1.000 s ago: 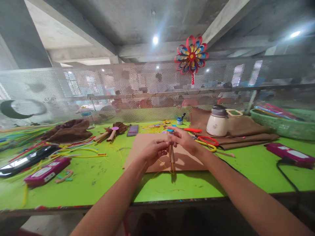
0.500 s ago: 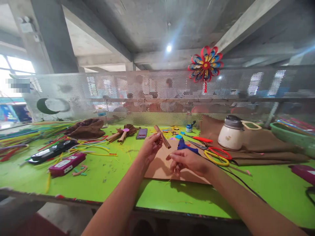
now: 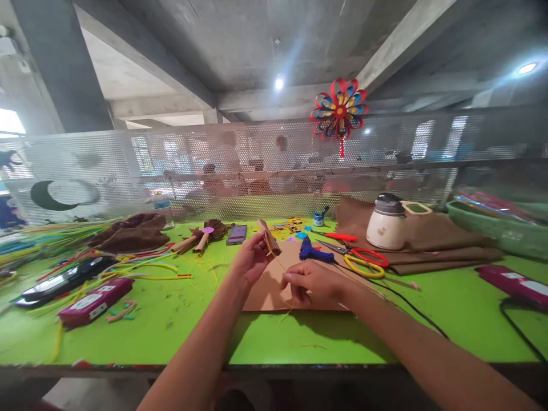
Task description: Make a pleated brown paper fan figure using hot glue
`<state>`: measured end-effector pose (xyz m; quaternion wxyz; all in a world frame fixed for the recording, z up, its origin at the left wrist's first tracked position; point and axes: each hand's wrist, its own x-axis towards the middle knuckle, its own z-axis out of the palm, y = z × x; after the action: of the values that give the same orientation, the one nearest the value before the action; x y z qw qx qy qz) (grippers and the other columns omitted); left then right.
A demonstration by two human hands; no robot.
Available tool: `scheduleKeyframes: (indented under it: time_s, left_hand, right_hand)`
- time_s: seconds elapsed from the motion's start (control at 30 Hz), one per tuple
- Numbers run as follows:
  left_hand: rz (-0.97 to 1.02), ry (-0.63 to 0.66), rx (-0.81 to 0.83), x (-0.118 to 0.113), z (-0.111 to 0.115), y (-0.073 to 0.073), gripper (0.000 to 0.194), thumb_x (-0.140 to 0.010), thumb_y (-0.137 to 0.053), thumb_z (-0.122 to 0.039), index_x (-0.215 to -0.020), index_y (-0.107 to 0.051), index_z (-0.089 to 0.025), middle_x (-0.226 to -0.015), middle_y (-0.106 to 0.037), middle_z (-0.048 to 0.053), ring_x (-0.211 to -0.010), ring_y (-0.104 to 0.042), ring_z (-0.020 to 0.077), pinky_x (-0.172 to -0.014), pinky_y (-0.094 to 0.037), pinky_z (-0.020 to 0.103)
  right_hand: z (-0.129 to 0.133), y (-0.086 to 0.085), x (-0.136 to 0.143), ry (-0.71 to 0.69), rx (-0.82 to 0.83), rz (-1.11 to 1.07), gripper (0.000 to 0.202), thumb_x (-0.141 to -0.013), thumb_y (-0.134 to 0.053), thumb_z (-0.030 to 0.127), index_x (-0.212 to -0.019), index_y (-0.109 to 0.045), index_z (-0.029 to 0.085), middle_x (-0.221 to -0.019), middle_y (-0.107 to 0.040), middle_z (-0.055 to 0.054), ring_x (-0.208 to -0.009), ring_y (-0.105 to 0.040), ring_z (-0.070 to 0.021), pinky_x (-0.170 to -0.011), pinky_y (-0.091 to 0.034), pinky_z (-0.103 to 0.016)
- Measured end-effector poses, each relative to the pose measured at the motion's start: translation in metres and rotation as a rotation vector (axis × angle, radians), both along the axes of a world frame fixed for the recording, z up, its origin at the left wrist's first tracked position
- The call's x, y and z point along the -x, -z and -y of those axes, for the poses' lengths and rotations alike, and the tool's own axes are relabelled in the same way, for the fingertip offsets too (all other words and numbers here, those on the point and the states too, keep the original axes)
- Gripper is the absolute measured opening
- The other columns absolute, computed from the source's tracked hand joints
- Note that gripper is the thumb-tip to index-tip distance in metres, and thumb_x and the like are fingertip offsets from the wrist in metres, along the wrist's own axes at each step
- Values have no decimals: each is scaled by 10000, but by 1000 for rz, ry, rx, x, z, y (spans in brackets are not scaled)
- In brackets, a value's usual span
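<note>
My left hand (image 3: pixel 252 257) grips a folded brown paper piece (image 3: pixel 269 238) between thumb and fingers, tilted above a flat brown sheet (image 3: pixel 265 291). Just right of it, my right hand (image 3: pixel 306 281) is closed in a pinch over the sheet. A thin yellowish strand (image 3: pixel 281 264) runs from the paper piece toward the right fingertips. A blue glue gun (image 3: pixel 315 252) lies behind my right hand, beside scissors with red and yellow handles (image 3: pixel 366 267).
Brown cloth (image 3: pixel 440 242) and a cream jar (image 3: pixel 385 225) stand right, near a green basket (image 3: pixel 475 222). Purple power strips (image 3: pixel 96 301), a phone (image 3: pixel 237 234), brown paper pieces (image 3: pixel 208 237) and a dark cloth (image 3: pixel 131 233) lie about the green table (image 3: pixel 171 337).
The view has turned right, so the table items appear further left. The brown paper piece has turned in my left hand, and the strand between my hands now shows more clearly.
</note>
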<state>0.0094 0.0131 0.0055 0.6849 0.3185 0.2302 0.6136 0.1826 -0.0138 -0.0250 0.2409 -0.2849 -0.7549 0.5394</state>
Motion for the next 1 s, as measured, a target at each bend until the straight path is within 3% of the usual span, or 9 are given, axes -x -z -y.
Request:
scheduleKeyframes:
  time_s: [0.1,0.3,0.5,0.63,0.73,0.87,1.0]
  left_hand:
    - [-30,12,12,-3,3,-1,16,-752,-587,-123,-737,-582,-125,-608,-625,18,-534,-589,115,-598,-501,277]
    - [-73,93,-25,-8,2,5,26,-770,-589,-142,-777,-602,-121,-649,-643,43,-572,-604,124,-633,-512,281]
    - [-255,210,-38,-6,10,1,127,-780,-594,-224,-753,-618,-103,-704,-663,110,-637,-628,173,-629,-503,308]
    - [-298,296,-20,-5,16,-4,145,-775,-608,-249,-744,-618,-108,-723,-669,125,-683,-643,204,-700,-508,386]
    - [-300,343,-31,-9,18,-4,141,-790,-586,-236,-752,-617,-103,-723,-669,136,-687,-651,213,-691,-515,378]
    - [-325,294,-42,-11,16,-3,152,-817,-521,-185,-755,-610,-78,-677,-658,145,-609,-647,188,-571,-515,276]
    - [-328,206,-40,-7,11,-3,142,-816,-502,-149,-740,-596,-75,-653,-644,125,-608,-652,189,-548,-514,256]
  right_hand:
    - [-7,4,-1,107,-20,48,290,-849,-476,371,-760,-601,125,-465,-534,29,-371,-440,-65,-413,-357,-189]
    - [-8,8,-4,55,-122,97,297,-835,-493,354,-789,-662,115,-535,-561,8,-470,-491,-77,-486,-372,-192]
    - [-20,1,-13,345,-377,241,337,-831,-491,373,-759,-698,117,-476,-512,17,-452,-408,-76,-462,-298,-201]
    - [-29,-1,-22,412,-462,268,366,-845,-462,392,-802,-694,113,-490,-518,12,-454,-416,-83,-460,-284,-205]
    - [-29,1,-23,397,-524,342,376,-854,-445,388,-739,-683,120,-497,-510,12,-461,-410,-84,-455,-261,-209]
    - [-23,4,-21,340,-618,426,393,-865,-419,363,-673,-658,117,-527,-533,-1,-496,-411,-90,-475,-268,-220]
    - [-30,-2,-34,206,-610,388,264,-804,-516,325,-872,-688,137,-742,-661,-34,-632,-540,-119,-568,-381,-217]
